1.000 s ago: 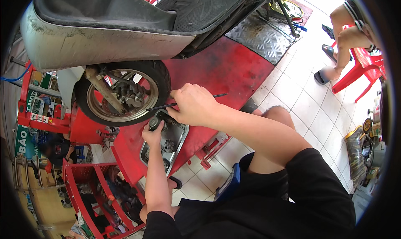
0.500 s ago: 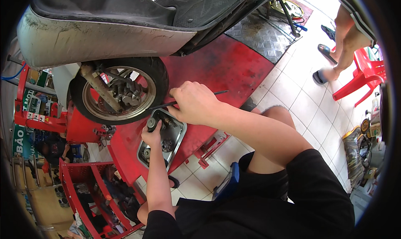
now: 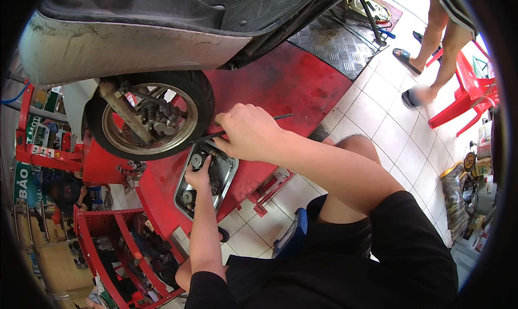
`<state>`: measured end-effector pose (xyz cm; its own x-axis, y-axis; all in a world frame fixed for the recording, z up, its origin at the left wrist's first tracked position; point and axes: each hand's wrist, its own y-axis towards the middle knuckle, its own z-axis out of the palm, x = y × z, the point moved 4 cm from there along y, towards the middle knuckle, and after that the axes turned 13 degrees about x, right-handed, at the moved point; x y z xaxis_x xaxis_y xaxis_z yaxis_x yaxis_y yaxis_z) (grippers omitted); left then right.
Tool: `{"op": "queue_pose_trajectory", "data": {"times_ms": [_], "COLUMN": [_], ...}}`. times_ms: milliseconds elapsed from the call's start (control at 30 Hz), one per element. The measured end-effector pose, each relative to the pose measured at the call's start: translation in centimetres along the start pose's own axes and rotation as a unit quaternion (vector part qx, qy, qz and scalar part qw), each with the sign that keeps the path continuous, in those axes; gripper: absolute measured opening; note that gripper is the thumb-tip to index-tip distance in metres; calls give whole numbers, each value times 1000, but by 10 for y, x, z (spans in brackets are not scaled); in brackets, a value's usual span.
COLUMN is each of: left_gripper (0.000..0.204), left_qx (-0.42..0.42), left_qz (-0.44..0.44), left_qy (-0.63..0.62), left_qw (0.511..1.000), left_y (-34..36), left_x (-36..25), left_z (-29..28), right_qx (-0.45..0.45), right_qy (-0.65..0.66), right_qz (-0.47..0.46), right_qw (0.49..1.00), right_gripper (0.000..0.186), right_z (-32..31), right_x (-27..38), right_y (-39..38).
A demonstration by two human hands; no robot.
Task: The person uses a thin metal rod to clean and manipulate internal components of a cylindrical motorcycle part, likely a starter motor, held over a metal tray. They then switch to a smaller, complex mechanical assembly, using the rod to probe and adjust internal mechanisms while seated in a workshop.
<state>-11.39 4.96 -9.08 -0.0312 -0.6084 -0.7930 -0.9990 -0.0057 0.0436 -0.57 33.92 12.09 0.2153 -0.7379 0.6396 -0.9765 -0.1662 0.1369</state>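
Observation:
My left hand (image 3: 198, 175) is closed around a grey, round-faced metal part (image 3: 198, 160), held over a metal tray (image 3: 220, 197). Inside the tray lie other small metal parts (image 3: 188, 196), some of them hidden by my left forearm. Just to the right and above, my right hand (image 3: 245, 130) grips a thin black stick-like tool (image 3: 283, 116). One end of the tool sticks out past the wrist; the other reaches toward the tire, close above the held part. Whether that end touches the part I cannot tell.
A scooter's front wheel (image 3: 200, 106) stands on the red lift platform (image 3: 280, 87) beyond the tray. Its scuffed body panel (image 3: 135, 50) hangs above. At lower left is a red tool cart (image 3: 120, 249). Near a red chair (image 3: 468, 96), another person's legs (image 3: 443, 44) show.
In my left hand the metal part has turned, so its round face shows more. The right hand stays almost in place. At the right, the other person's legs and feet have shifted.

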Motion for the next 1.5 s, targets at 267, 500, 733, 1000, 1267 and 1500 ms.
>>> {"op": "queue_pose_trajectory", "data": {"times_ms": [267, 500, 733, 1000, 1267, 1500], "left_gripper": [78, 79, 64, 45, 58, 63], "left_qx": [16, 238, 300, 243, 257, 276], "left_qz": [48, 61, 46, -128, -122, -106], "left_qy": [58, 267, 332, -351, -769, -723], "left_qw": [997, 932, 893, 895, 572, 624], "left_y": [-18, -67, -61, -65, -88, -91], "left_x": [-13, -18, -37, -24, -83, -60], "left_z": [-18, -34, -33, -58, -75, -79], "right_qx": [-4, 17, 25, 13, 152, 206], "right_qy": [-7, -17, -14, 125, 197, 117], "right_qz": [9, 22, 17, -59, 8, -13], "right_qw": [1000, 999, 999, 990, 969, 971], "right_gripper": [31, 34, 31, 29, 32, 32], "right_z": [-4, -2, 6, 14, 27, 65], "right_x": [-1, -3, 0, -5, 17, 24], "right_y": [-3, -4, -1, 0, 3, 10]}}
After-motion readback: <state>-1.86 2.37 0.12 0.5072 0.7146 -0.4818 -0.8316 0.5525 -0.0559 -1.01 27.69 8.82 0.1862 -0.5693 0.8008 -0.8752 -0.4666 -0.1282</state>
